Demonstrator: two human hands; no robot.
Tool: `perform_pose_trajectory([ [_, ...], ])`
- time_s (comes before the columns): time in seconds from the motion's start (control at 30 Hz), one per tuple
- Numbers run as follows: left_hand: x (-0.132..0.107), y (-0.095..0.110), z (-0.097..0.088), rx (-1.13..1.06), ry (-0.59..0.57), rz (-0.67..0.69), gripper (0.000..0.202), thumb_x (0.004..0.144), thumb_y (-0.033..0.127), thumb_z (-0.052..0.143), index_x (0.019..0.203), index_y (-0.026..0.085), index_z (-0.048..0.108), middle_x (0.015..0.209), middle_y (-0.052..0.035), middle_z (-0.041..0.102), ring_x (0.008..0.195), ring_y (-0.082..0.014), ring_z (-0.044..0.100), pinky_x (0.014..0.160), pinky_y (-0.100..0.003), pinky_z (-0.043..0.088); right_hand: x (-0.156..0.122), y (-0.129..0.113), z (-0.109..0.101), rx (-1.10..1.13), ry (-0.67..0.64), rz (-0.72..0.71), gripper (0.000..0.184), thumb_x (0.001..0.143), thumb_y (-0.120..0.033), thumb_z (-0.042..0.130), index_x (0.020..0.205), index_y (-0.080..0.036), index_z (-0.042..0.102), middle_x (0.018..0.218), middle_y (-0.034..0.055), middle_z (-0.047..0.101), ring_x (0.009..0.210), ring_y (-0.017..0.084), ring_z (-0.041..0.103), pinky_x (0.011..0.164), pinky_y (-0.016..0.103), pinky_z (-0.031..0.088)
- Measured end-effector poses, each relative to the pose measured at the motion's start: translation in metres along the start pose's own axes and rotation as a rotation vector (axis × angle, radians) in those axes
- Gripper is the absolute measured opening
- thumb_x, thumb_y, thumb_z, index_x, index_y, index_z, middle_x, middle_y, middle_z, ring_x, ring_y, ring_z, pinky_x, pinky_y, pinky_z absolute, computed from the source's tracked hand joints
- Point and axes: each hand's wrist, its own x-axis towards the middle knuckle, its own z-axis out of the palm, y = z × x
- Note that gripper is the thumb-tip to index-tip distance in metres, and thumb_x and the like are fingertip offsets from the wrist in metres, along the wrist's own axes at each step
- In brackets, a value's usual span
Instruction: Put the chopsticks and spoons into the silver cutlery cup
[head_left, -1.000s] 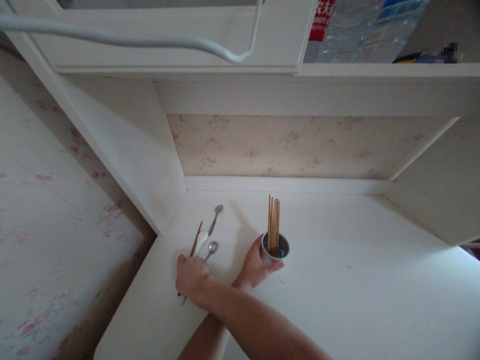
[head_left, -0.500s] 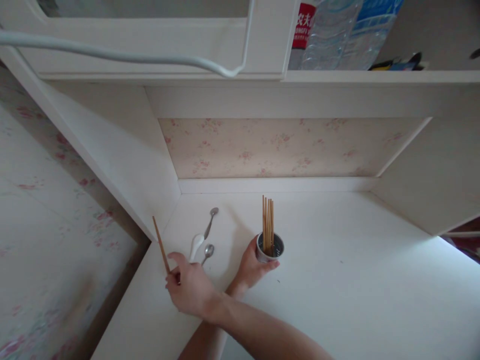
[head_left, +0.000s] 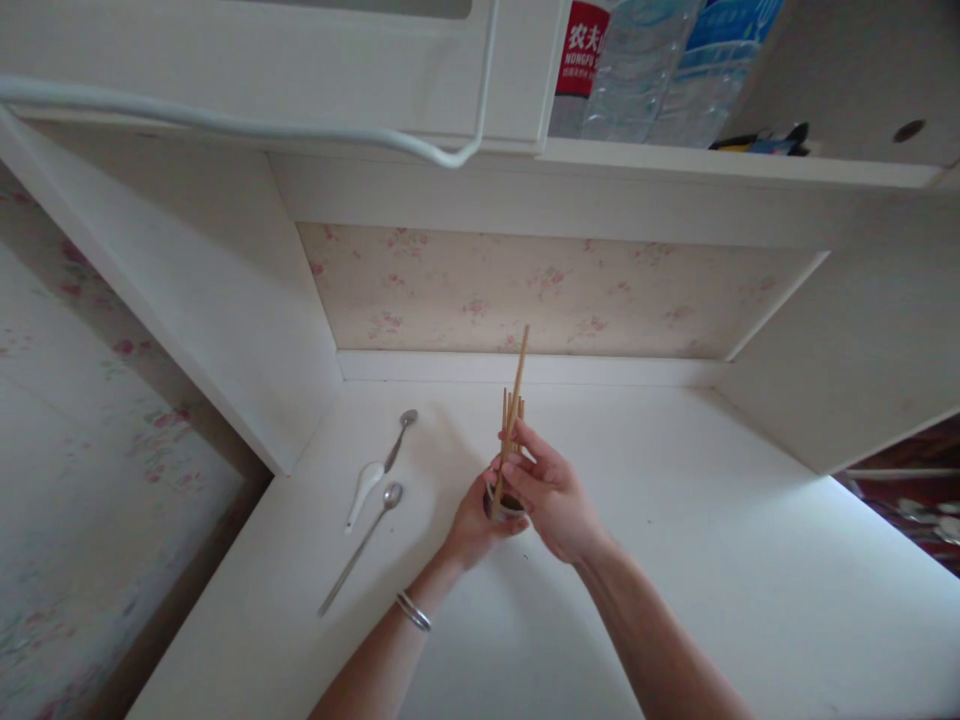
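My left hand point(head_left: 471, 525) is wrapped round a small metal cup point(head_left: 504, 503) that stands on the white desk point(head_left: 675, 560) with several wooden chopsticks upright in it. My right hand point(head_left: 551, 492) pinches one wooden chopstick point(head_left: 516, 395) and holds it tilted over the cup, its lower end at the cup's mouth. The cup is mostly hidden behind both hands. To the left on the desk lie a white ceramic spoon point(head_left: 363, 490), a short metal spoon point(head_left: 401, 430) and a long metal spoon point(head_left: 364, 545).
The desk sits in a white alcove with floral wallpaper point(head_left: 540, 290) at the back and side panels left and right. A shelf above carries water bottles point(head_left: 645, 70). A white cable point(head_left: 225, 120) hangs across the top.
My right hand lifted a chopstick from beside the spoons and carried it right across to the cup. My left hand stayed on the cup. The view shifted slightly.
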Motion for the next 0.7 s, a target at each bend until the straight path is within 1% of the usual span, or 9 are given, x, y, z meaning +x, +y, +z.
perform_pose_trajectory([
  [0.07,-0.002,0.000,0.001,-0.034,0.005,0.010,0.079,0.062,0.034,0.087,0.130,0.018,0.050,0.127,-0.0129,0.063,0.117,-0.0296,0.059,0.104,-0.046,0.042,0.008,-0.006,-0.022,-0.018,0.086,-0.056,0.045,0.076,-0.033,0.074,0.118,-0.025,0.061,0.091,0.0006,0.062,0.081,0.016,0.066,0.083,0.037,0.058],
  [0.17,-0.003,-0.001,0.002,-0.021,0.045,0.003,0.080,0.060,0.029,0.088,0.130,0.018,0.051,0.128,-0.0121,0.063,0.118,-0.0290,0.058,0.106,-0.045,0.040,0.020,-0.003,-0.049,-0.085,0.259,-0.134,0.037,0.075,-0.036,0.075,0.108,-0.023,0.063,0.087,-0.0008,0.062,0.082,0.017,0.067,0.087,0.041,0.057],
  [0.27,-0.003,-0.002,0.001,0.012,0.062,-0.008,0.077,0.060,0.028,0.089,0.128,0.018,0.054,0.125,-0.0118,0.064,0.115,-0.0290,0.059,0.104,-0.045,0.041,0.027,0.009,-0.068,-0.218,0.354,-0.111,0.037,0.079,-0.048,0.070,0.102,-0.020,0.066,0.084,0.0019,0.066,0.085,0.020,0.069,0.088,0.042,0.056],
  [0.37,-0.003,-0.003,0.001,0.025,0.074,-0.023,0.077,0.059,0.029,0.089,0.127,0.018,0.054,0.124,-0.0121,0.065,0.114,-0.0291,0.061,0.103,-0.045,0.043,0.030,0.023,-0.079,-0.429,0.354,-0.078,0.044,0.084,-0.056,0.061,0.102,-0.017,0.069,0.086,0.0082,0.072,0.088,0.024,0.071,0.087,0.042,0.056],
  [0.43,-0.003,-0.003,0.001,0.026,0.070,-0.026,0.078,0.059,0.029,0.089,0.128,0.019,0.053,0.125,-0.0125,0.065,0.115,-0.0294,0.060,0.103,-0.045,0.043,0.029,0.030,-0.083,-0.567,0.337,-0.079,0.046,0.087,-0.058,0.055,0.103,-0.017,0.071,0.090,0.0104,0.074,0.090,0.025,0.071,0.088,0.042,0.055],
  [0.5,-0.003,-0.003,0.002,0.029,0.067,-0.025,0.079,0.060,0.029,0.089,0.129,0.019,0.053,0.126,-0.0128,0.064,0.117,-0.0298,0.059,0.104,-0.045,0.042,0.029,0.034,-0.084,-0.682,0.299,-0.090,0.044,0.090,-0.056,0.052,0.105,-0.020,0.072,0.096,0.0102,0.075,0.094,0.026,0.070,0.090,0.043,0.053],
  [0.6,-0.002,-0.004,0.002,0.043,0.077,-0.020,0.079,0.060,0.028,0.089,0.129,0.019,0.053,0.127,-0.0129,0.064,0.118,-0.0300,0.059,0.105,-0.046,0.041,0.030,0.038,-0.082,-0.831,0.204,-0.119,0.039,0.093,-0.049,0.047,0.107,-0.022,0.072,0.108,0.0087,0.073,0.102,0.025,0.067,0.094,0.041,0.050],
  [0.63,-0.002,-0.005,0.002,0.047,0.081,-0.016,0.078,0.060,0.027,0.089,0.129,0.019,0.053,0.127,-0.0128,0.063,0.118,-0.0299,0.058,0.105,-0.046,0.041,0.030,0.039,-0.080,-0.872,0.170,-0.128,0.038,0.094,-0.047,0.045,0.106,-0.022,0.072,0.110,0.0082,0.073,0.103,0.024,0.066,0.095,0.040,0.049],
  [0.7,-0.002,-0.008,0.001,0.050,0.086,-0.009,0.078,0.060,0.026,0.088,0.129,0.018,0.052,0.127,-0.0123,0.063,0.119,-0.0293,0.058,0.106,-0.046,0.041,0.030,0.042,-0.078,-0.928,0.112,-0.139,0.036,0.096,-0.043,0.043,0.099,-0.023,0.073,0.106,0.0074,0.072,0.102,0.023,0.066,0.093,0.038,0.048],
])
